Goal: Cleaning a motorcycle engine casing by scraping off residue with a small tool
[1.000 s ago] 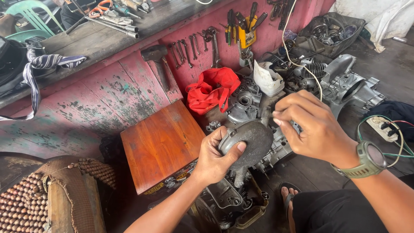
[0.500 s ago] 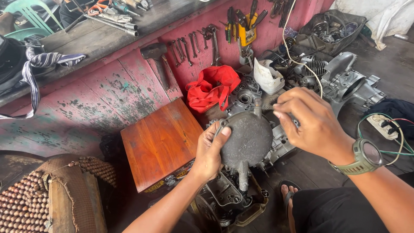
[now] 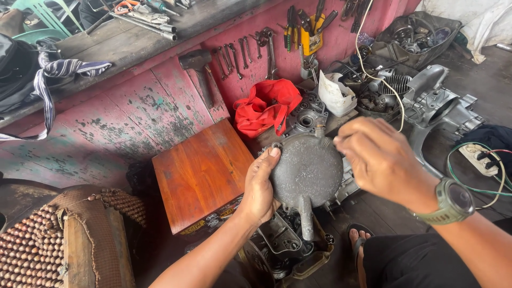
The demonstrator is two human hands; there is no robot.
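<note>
A person's left hand (image 3: 260,186) grips the left edge of a round, grey metal engine cover (image 3: 308,170), holding it face-up above a dismantled engine (image 3: 288,248) on the floor. The right hand (image 3: 380,157), wearing a green wristwatch (image 3: 452,200), hovers at the cover's right rim, fingers curled, blurred. A wooden box (image 3: 200,173) sits beside it.

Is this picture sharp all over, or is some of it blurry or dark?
In the head view, the round grey metal cover and the left hand holding its edge are sharp; the right hand is slightly smeared at the fingers; soft daylight, no glare; the floor under the engine parts is in shadow; the bench edge bows slightly, a wide-lens effect.
</note>
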